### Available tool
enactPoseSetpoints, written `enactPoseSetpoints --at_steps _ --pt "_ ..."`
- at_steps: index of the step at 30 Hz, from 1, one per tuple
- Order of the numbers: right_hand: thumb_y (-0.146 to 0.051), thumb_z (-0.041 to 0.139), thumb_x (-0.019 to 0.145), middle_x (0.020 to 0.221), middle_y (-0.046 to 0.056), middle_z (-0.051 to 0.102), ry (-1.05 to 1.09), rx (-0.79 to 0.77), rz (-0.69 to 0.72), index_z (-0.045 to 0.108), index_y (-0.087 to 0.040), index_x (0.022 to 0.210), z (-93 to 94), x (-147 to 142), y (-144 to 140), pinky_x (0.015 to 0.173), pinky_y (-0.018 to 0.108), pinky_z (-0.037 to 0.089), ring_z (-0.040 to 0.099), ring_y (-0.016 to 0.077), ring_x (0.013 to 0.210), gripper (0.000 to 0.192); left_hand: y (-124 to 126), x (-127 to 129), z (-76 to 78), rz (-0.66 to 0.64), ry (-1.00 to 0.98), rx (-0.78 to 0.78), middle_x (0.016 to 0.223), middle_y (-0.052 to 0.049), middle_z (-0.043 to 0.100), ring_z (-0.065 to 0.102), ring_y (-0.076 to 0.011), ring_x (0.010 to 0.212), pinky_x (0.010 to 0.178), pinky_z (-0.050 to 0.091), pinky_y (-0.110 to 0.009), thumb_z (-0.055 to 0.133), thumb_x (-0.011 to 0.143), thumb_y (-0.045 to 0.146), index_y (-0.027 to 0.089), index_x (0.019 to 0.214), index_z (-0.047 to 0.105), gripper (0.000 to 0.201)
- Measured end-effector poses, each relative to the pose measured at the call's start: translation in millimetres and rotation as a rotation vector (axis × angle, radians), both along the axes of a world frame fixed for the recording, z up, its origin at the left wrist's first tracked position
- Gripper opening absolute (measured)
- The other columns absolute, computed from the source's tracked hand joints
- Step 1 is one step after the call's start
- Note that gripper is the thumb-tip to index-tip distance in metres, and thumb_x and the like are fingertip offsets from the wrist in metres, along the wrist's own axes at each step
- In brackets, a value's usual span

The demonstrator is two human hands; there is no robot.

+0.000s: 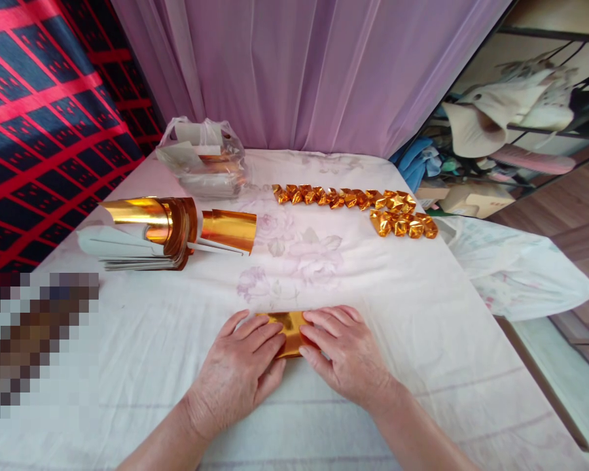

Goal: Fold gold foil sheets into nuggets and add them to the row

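Note:
A strip of shiny gold foil paper [290, 335], apparently folded, lies flat on the cloth in front of me. My left hand [245, 360] rests over its left end, palm down, fingers stretched across it and thumb toward the near edge. Over the right end lies my right hand [341, 350], its fingertips pressing the foil and its thumb apart at the near edge. Both ends of the strip are partly hidden under the fingers. Neither hand visibly grips it from below.
A fanned stack of gold-and-white sheets [181, 229] stands at left, beside a curled gold sheet [230, 229]. Behind is a clear plastic bag [203, 160] of papers. Folded gold foil pieces [334, 196] form rows at back right. A flowered cloth [314, 261] covers the table.

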State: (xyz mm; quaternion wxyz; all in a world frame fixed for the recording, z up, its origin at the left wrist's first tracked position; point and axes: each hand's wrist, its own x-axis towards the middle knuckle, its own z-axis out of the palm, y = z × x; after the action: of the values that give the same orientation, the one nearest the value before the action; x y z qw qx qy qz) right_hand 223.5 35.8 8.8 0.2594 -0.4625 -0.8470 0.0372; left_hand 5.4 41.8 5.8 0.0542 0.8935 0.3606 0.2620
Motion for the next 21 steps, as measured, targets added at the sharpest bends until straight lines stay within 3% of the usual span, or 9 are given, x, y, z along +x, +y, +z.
enactPoseSetpoints --at_steps 7,21 --pt "-0.031 0.056 0.092 0.109 0.006 0.072 -0.057 -0.007 -0.024 0.07 -0.02 0.099 -3.3 0.0 -0.1 0.087 0.038 0.043 0.062 0.0217 0.097 0.019 0.4 -0.1 -3.5 0.012 0.011 0.026 0.112 -0.003 0.074 0.065 -0.022 0.105 0.108 0.036 -0.043 0.052 0.095 0.039 0.02 0.105 0.07 0.028" --pt "-0.03 0.051 0.096 0.117 0.007 0.068 -0.053 -0.043 -0.136 0.071 -0.022 0.108 -16.9 7.9 3.9 0.089 0.037 0.045 0.059 0.0222 0.104 0.025 1.7 -0.4 -6.5 0.026 0.024 0.014 0.111 -0.005 0.073 0.064 -0.0234 0.108 0.107 0.041 -0.045 0.048 0.097 0.036 0.02 0.104 0.071 0.029"
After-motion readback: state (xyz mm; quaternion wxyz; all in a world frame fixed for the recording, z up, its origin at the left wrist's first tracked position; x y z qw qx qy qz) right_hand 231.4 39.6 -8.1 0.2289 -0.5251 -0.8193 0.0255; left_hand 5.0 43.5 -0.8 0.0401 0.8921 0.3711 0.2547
